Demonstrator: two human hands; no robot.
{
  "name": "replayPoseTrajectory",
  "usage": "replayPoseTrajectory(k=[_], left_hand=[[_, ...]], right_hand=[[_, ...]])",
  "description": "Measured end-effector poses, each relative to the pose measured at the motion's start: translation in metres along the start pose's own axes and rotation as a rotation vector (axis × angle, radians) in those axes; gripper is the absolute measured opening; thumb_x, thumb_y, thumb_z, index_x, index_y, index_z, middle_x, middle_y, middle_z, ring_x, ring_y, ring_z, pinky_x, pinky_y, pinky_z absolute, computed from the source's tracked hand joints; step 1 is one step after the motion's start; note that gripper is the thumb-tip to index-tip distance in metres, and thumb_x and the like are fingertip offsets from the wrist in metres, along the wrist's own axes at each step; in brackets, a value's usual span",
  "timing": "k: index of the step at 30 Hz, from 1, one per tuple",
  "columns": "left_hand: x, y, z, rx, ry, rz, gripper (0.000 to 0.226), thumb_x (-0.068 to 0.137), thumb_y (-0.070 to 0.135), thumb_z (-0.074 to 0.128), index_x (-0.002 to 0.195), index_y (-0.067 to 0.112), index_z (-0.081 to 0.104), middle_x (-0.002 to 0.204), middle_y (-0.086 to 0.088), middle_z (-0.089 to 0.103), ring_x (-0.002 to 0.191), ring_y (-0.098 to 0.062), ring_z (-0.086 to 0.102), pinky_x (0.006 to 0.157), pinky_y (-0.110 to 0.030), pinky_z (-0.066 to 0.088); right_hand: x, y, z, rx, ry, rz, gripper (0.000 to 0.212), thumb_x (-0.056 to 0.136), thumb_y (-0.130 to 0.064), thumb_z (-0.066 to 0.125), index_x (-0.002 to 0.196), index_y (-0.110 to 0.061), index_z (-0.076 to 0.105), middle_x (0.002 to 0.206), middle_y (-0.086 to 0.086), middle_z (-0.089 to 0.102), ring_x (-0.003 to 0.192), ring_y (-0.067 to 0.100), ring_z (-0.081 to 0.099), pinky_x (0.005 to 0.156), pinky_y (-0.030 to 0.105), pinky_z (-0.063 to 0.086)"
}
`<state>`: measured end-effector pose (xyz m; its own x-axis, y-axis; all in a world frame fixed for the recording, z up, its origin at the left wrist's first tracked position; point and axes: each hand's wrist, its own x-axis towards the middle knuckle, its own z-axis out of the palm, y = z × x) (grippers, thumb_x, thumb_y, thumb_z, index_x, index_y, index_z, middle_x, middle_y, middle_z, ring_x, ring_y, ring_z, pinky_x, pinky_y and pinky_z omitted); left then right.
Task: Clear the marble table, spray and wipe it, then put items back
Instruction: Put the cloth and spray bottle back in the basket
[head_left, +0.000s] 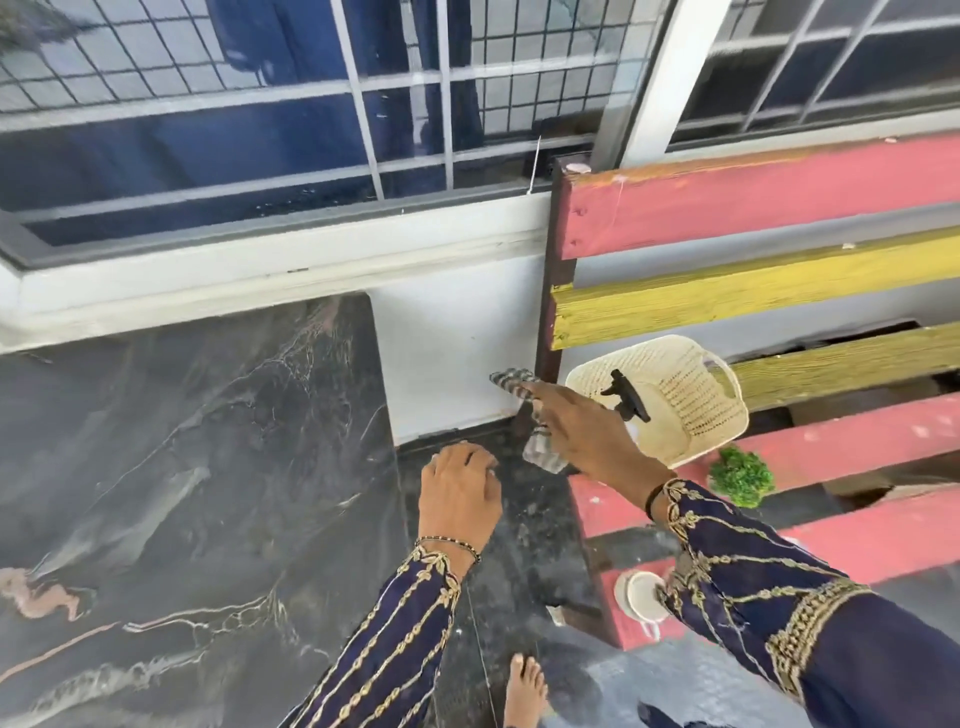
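Observation:
The dark marble table (171, 467) fills the left of the view with nothing on it. My right hand (587, 436) reaches toward the slatted bench and holds a striped grey-and-white cloth (519, 387), which hangs below my fingers. My left hand (460, 493) hovers over the floor beside the table's right edge, fingers loosely curled and holding nothing. A cream plastic basket (685, 389) lies tilted on the bench, with a spray bottle's black trigger head (626, 397) sticking out of it, just beyond my right hand.
A pink and yellow slatted wooden bench (779, 280) stands on the right. On it are a small green plant (740, 475) and a white cup on a saucer (641, 597). A barred window and white wall run behind. My bare foot (524, 691) is on the dark floor.

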<state>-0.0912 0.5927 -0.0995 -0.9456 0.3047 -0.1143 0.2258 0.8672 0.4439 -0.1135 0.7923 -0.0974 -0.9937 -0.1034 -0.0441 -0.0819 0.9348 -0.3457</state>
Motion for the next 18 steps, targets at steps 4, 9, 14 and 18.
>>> replayPoseTrajectory(k=[4,9,14,18], left_hand=[[0.017,0.033,0.031,0.003,-0.102,0.075,0.027,0.093,0.024,0.045,0.11,0.025,0.065,0.123,0.01,0.06,0.127,-0.01,0.046,0.105,-0.03,0.034],[0.027,0.058,0.067,0.002,-0.232,0.129,0.027,0.093,0.023,0.044,0.108,0.025,0.066,0.122,0.008,0.061,0.127,-0.011,0.046,0.103,-0.031,0.035],[0.033,0.068,0.093,0.01,-0.332,0.156,0.028,0.094,0.023,0.043,0.11,0.023,0.065,0.117,0.006,0.061,0.121,-0.014,0.049,0.101,-0.033,0.037],[0.038,0.071,0.113,0.048,-0.377,0.186,0.027,0.094,0.024,0.042,0.11,0.022,0.064,0.115,0.006,0.061,0.12,-0.014,0.048,0.1,-0.033,0.038]], right_hand=[[-0.021,0.07,-0.024,-0.072,0.109,0.184,0.047,0.103,-0.022,0.044,0.149,-0.03,0.04,0.121,0.002,0.068,0.089,0.028,0.069,0.06,0.03,0.047],[-0.036,0.135,-0.032,-0.147,0.156,0.369,0.045,0.103,-0.023,0.048,0.147,-0.027,0.044,0.111,0.003,0.072,0.073,0.027,0.068,0.054,0.022,0.036],[-0.026,0.18,-0.012,-0.058,0.13,0.474,0.042,0.099,-0.013,0.049,0.141,-0.021,0.052,0.115,0.013,0.069,0.089,0.036,0.069,0.066,0.04,0.053],[-0.017,0.199,-0.001,0.11,0.135,0.508,0.041,0.099,-0.011,0.051,0.14,-0.009,0.053,0.124,0.018,0.065,0.109,0.037,0.064,0.089,0.047,0.054]])
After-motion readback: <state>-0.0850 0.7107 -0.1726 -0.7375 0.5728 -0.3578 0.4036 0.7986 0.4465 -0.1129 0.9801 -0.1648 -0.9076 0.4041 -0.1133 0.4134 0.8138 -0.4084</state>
